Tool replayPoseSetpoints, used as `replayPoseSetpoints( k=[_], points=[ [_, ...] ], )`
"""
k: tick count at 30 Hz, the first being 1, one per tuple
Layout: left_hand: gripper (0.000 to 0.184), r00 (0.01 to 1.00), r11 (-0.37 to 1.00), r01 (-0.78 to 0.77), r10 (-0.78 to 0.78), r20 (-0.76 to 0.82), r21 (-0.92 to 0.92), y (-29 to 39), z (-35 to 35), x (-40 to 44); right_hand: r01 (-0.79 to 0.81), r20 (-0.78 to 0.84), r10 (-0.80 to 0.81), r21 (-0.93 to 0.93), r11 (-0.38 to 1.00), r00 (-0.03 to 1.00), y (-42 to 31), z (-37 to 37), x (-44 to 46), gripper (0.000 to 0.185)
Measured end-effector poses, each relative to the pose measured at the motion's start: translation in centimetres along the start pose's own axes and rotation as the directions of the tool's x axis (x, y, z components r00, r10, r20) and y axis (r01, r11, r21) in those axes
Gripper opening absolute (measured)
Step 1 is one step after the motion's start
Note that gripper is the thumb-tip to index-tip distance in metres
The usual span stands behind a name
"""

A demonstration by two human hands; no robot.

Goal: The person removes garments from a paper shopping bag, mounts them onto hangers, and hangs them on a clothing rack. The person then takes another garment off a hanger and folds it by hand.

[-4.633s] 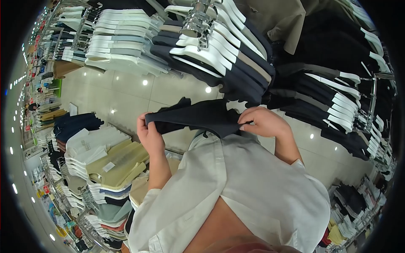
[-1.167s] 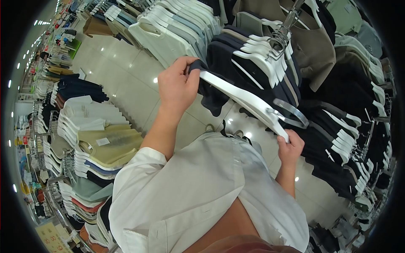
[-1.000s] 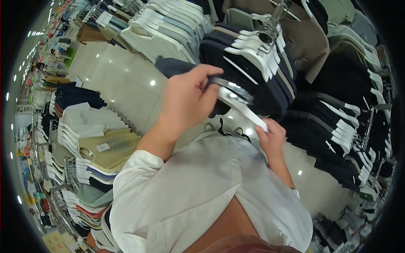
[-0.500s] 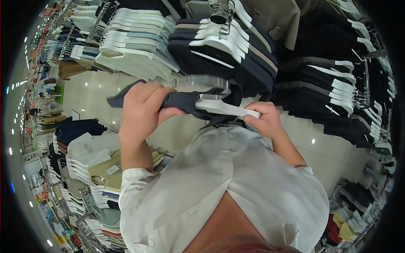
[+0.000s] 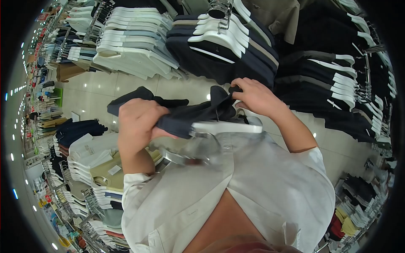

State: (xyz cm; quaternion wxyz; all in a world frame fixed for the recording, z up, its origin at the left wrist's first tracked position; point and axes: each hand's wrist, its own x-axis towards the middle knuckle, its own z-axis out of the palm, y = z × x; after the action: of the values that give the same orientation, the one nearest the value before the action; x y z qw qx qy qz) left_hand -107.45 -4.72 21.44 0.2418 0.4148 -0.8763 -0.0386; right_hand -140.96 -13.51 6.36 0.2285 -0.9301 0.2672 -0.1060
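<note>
My left hand (image 5: 141, 124) is wrapped around a bunched dark navy garment (image 5: 185, 118), whose folds stick out beyond the fist. Up and to the right, my right hand (image 5: 257, 97) pinches a dark edge of the same garment between thumb and fingers. A white clothes hanger (image 5: 230, 127) lies crosswise at the garment's near side, in front of my shirt, with neither hand on its visible part. From its left end a shiny loop (image 5: 185, 158) hangs toward me, smeared by motion. What kind of garment it is cannot be made out.
Ahead is a rack of dark tops (image 5: 223, 67) on white hangers, with pale tops (image 5: 130, 55) to its left. Black clothes (image 5: 314, 90) hang at the right. Folded-over white and olive tops (image 5: 105, 164) hang at the left. Glossy floor tiles (image 5: 97, 95) show between racks.
My right hand has let go of the hanger's end and moved up and forward onto the garment's edge. The hanger has dropped toward me, its shiny loop swinging from the far side to the near side.
</note>
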Motion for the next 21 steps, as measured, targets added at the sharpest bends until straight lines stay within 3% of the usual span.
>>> replayPoseSetpoints(
  k=[3,4,5,7,10,13,17,19,21],
  points=[
    [0.061,0.982,0.988,0.145,-0.138,-0.132,0.045,-2.0,-0.3,-3.4,-0.011,-0.036,0.011,-0.012,1.0,0.999,0.5,-0.9,-0.6,0.018],
    [0.062,0.923,0.941,0.281,-0.319,-0.215,-0.189,-2.4,0.4,-5.5,-0.024,-0.051,0.024,-0.009,1.0,0.998,0.5,-1.4,-0.9,0.016],
    [0.066,0.889,0.928,0.344,-0.371,-0.267,-0.146,-3.1,0.7,-6.9,-0.047,-0.057,0.047,-0.012,0.999,0.997,0.5,-1.9,-1.1,0.016],
    [0.071,0.823,0.855,0.508,-0.517,-0.235,-0.103,-4.1,0.5,-10.0,-0.093,-0.069,0.092,-0.016,0.996,0.993,0.2,-2.8,-1.3,0.017],
    [0.073,0.736,0.788,0.596,-0.612,-0.29,-0.153,-4.6,1.5,-11.3,-0.064,-0.068,0.063,-0.013,0.998,0.996,-0.3,-3.2,-0.9,0.013],
    [0.07,0.708,0.779,0.608,-0.619,-0.34,-0.152,-4.4,2.1,-11.1,-0.06,-0.043,0.059,-0.036,0.998,0.997,-0.6,-4.1,-0.7,0.012],
    [0.063,0.779,0.823,0.566,-0.511,-0.363,0.055,-3.7,2.6,-10.2,-0.107,-0.084,0.095,-0.153,0.982,0.992,-1.4,-6.4,-0.8,0.013],
    [0.06,0.837,0.846,0.508,-0.439,-0.326,0.164,-3.8,3.4,-9.9,-0.056,-0.097,0.047,-0.085,0.995,0.994,-1.9,-6.5,-0.8,0.019],
    [0.06,0.81,0.85,0.524,-0.479,-0.338,0.052,-3.6,4.4,-9.6,0.026,-0.108,-0.024,0.016,1.0,0.994,-2.7,-6.0,-0.8,0.023]
  ],
)
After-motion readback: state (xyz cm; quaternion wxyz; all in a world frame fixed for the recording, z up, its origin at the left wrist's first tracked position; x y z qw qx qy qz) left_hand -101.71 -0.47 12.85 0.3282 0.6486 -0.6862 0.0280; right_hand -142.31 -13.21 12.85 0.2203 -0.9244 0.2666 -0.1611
